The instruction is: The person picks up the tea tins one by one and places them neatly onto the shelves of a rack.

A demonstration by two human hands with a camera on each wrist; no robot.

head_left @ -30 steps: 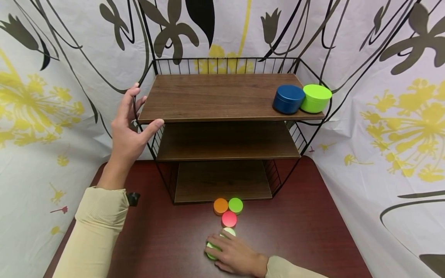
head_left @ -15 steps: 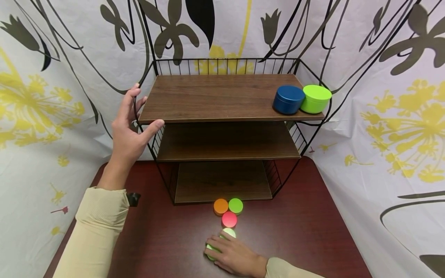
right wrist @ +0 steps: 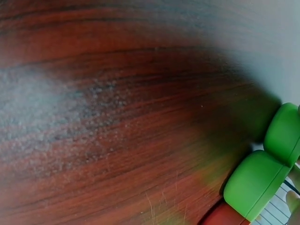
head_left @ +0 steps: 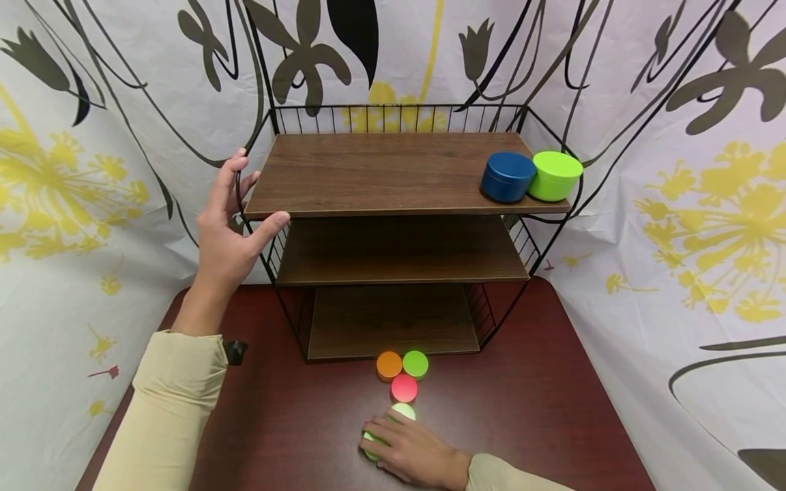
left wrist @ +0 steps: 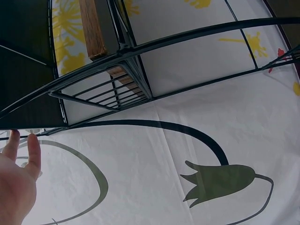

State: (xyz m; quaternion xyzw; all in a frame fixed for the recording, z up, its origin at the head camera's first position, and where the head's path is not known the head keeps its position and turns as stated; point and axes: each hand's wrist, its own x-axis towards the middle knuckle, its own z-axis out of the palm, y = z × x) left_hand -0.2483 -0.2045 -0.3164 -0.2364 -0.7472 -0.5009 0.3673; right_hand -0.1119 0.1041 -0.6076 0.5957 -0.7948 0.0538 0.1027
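My left hand (head_left: 226, 235) grips the left side of a black wire rack (head_left: 267, 267), thumb on the front edge of its top shelf (head_left: 381, 174) and fingers behind the side wire. Down on the table, my right hand (head_left: 417, 447) holds a round green tin (head_left: 371, 447), its fingers lying over it. A second green tin (head_left: 403, 410), pale on top in the head view, shows just past those fingers. Beyond it stand a red tin (head_left: 404, 388), an orange tin (head_left: 389, 366) and another green tin (head_left: 415, 365), close together. Both green tins by my hand show side by side in the right wrist view.
A blue tin (head_left: 507, 177) and a lime-green tin (head_left: 555, 176) stand at the right end of the top shelf. The rack has two lower wooden shelves and stands on a dark red table (head_left: 510, 409). Flower-patterned cloth (head_left: 688, 225) surrounds the table.
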